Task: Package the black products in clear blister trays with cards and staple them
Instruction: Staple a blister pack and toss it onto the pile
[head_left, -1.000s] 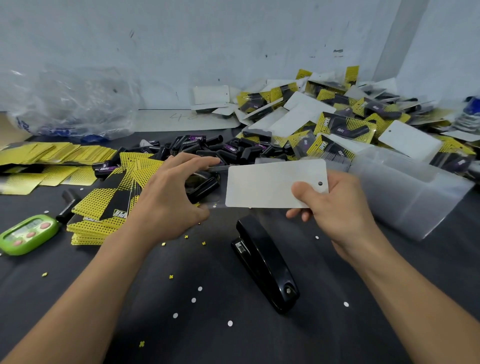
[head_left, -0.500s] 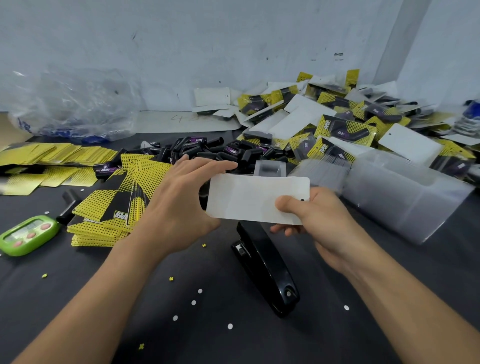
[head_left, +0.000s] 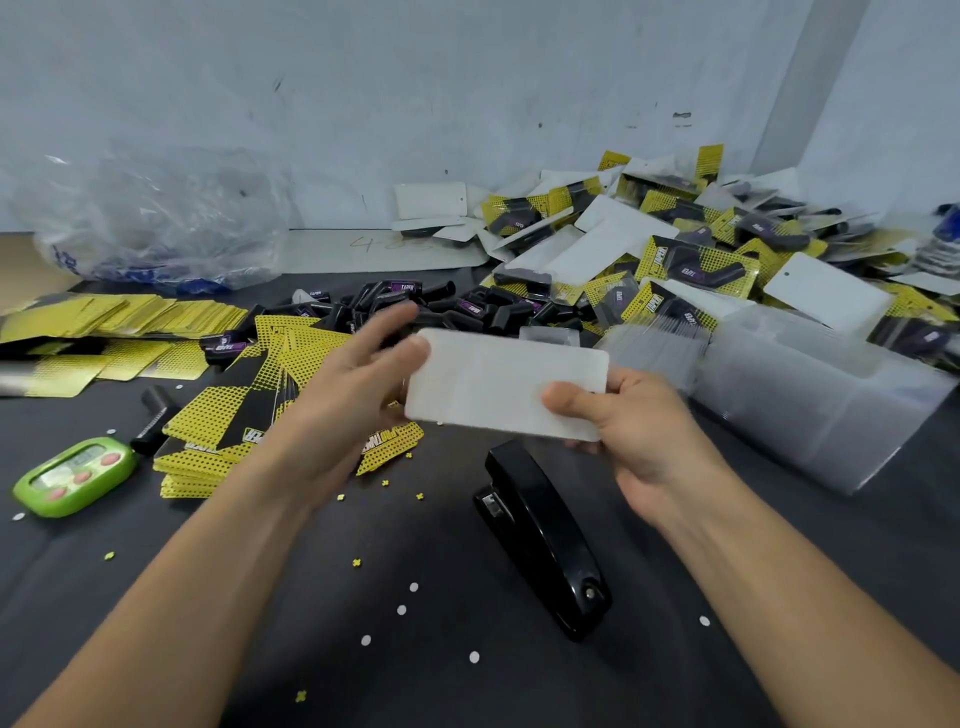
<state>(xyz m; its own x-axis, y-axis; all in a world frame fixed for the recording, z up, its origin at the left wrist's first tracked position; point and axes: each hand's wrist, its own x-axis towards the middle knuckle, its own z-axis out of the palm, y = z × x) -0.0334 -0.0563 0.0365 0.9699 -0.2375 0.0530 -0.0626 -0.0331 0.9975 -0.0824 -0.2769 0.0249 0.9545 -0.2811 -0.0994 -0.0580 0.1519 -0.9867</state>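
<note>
**Fingers (head_left: 375, 339) at the white card (head_left: 498, 382), held up behind the stapler (head_left: 540, 535)**

The fingers of my left hand (head_left: 348, 400) lie stretched out and almost straight. They are blurred, with one tip meeting the card's upper left corner, and nothing is clasped in them. My right hand (head_left: 641, 436) grasps the card at its lower right. The thumb is pressed flat on the near face and the other fingers are curled behind it.

The card is held off the black cloth (head_left: 291, 613) with its blank side toward me and its long edges roughly level. I cannot tell whether a tray and product sit behind it.

The stapler lies on the cloth just below the card. Loose black products (head_left: 415, 306) are heaped beyond my left hand. Yellow cards (head_left: 218, 421) are fanned out to its left. A stack of clear blister trays (head_left: 789, 395) lies on its side to the right of my right hand. Finished packs (head_left: 696, 260) are piled against the wall behind it.

A green timer (head_left: 72, 475) sits at the far left, and a crumpled plastic bag (head_left: 150, 218) sits at the back left.
</note>
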